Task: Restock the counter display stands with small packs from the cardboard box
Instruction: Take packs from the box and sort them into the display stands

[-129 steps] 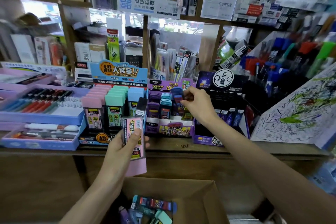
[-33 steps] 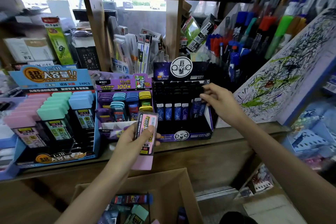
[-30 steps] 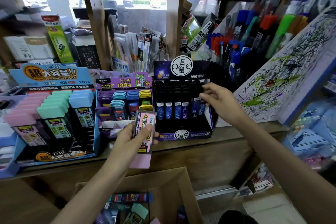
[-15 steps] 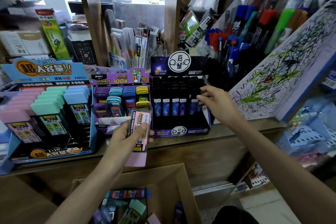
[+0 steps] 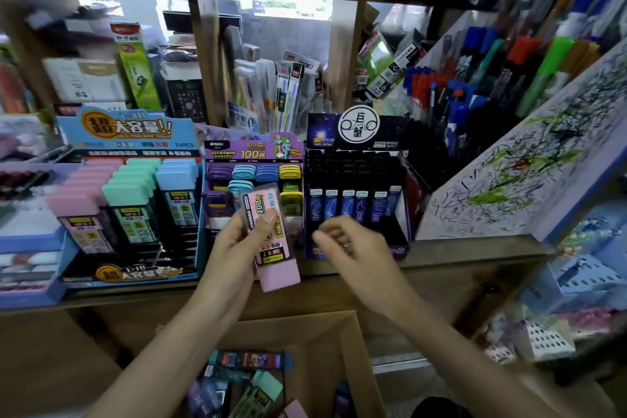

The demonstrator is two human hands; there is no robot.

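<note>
**Pink pack in the left hand, right hand free beside it**

The wooden bench (image 5: 475, 249) runs across the view and carries three display stands side by side: a blue one (image 5: 129, 132) at 9 o'clock with pink, green and blue packs, a purple one (image 5: 251, 151) at the centre, and a black one (image 5: 356, 136) toward 2 o'clock with rows of dark packs. Below the bench, at 6 o'clock, the cardboard box (image 5: 325, 343) stands open with loose packs (image 5: 249, 360) lying in it. The left hand (image 5: 234, 248) is closed round a pink pack (image 5: 276, 258) – thumb across its label, cap end pointing down – in front of the purple stand. The right hand (image 5: 349, 248), blurred, hangs just to its 3 o'clock before the black stand – fingers loosely bent, nothing visible in them.
</note>
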